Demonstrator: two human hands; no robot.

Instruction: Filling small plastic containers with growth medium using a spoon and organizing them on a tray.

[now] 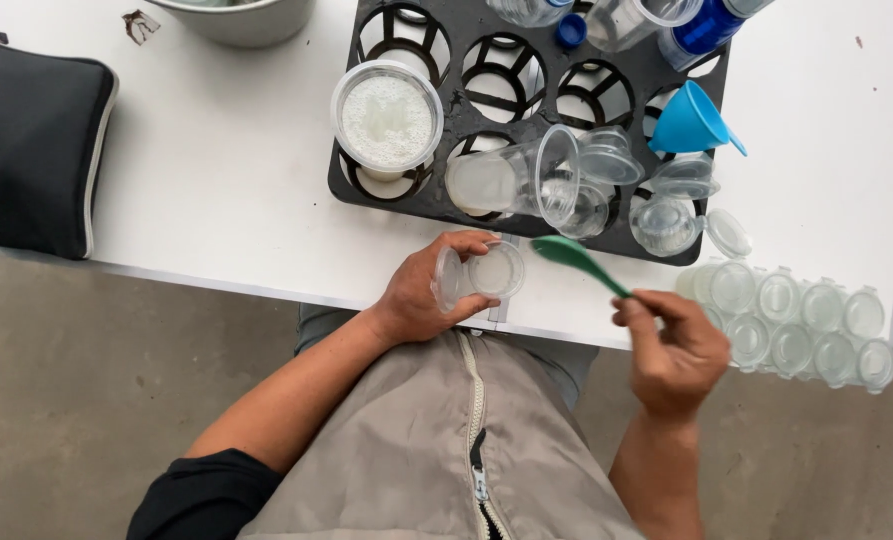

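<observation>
My left hand (421, 300) grips a small clear cup (493, 270) at the table edge (266, 290). My right hand (671, 350) pinches a green spoon (576, 262), bowl pointing left, just beside the cup's rim.

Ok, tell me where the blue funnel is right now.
In the head view, the blue funnel lies on its side at the right edge of the black tray, just above the empty clear cups and below the blue-capped bottles.

White table (226, 180) over grey concrete floor (96, 380); even, soft light; no walls in view.
</observation>
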